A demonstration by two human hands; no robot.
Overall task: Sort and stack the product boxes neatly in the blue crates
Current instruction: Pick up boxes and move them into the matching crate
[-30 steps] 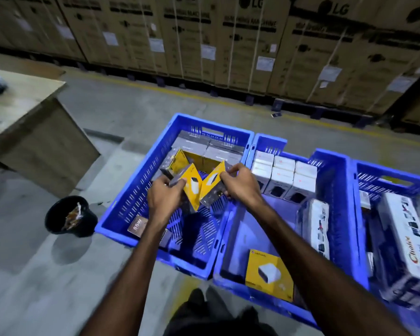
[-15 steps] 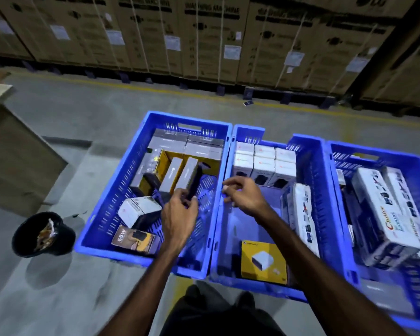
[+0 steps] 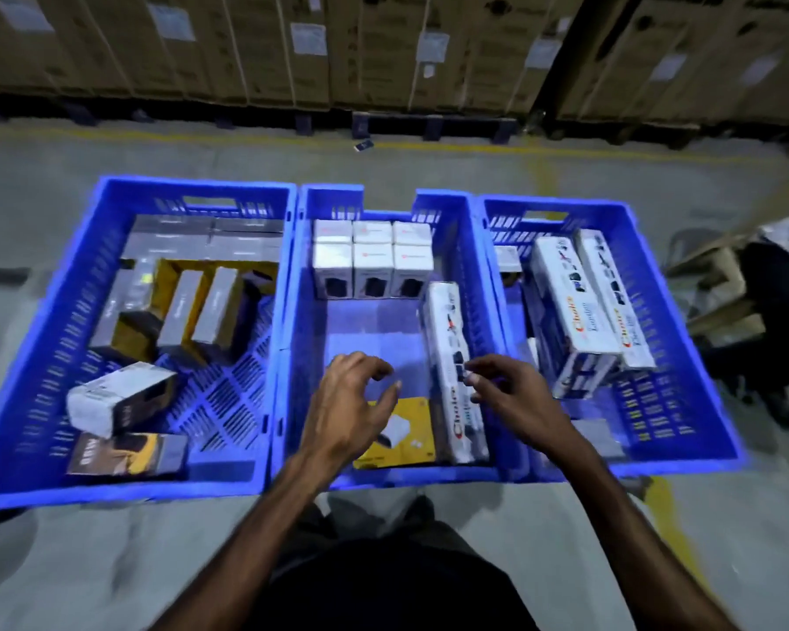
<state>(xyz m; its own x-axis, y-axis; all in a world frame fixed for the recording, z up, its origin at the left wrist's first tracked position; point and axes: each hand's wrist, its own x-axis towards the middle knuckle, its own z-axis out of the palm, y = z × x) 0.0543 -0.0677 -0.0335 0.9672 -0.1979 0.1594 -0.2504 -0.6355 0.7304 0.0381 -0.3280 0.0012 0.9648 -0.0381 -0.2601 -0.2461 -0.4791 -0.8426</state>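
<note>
Both bare forearms reach forward, the left hand [image 3: 347, 403] and the right hand [image 3: 511, 393] hovering side by side, fingers loosely curled, holding nothing.

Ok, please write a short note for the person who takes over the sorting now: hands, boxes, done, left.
Left hand and right hand: both empty, fingers loosely curled, over the middle crate.
Done: six white boxes in neat rows at the middle crate's far end.
Left: yellow box lying flat near you, long white box along the right wall, and the loose tilted boxes in the left crate.
</note>
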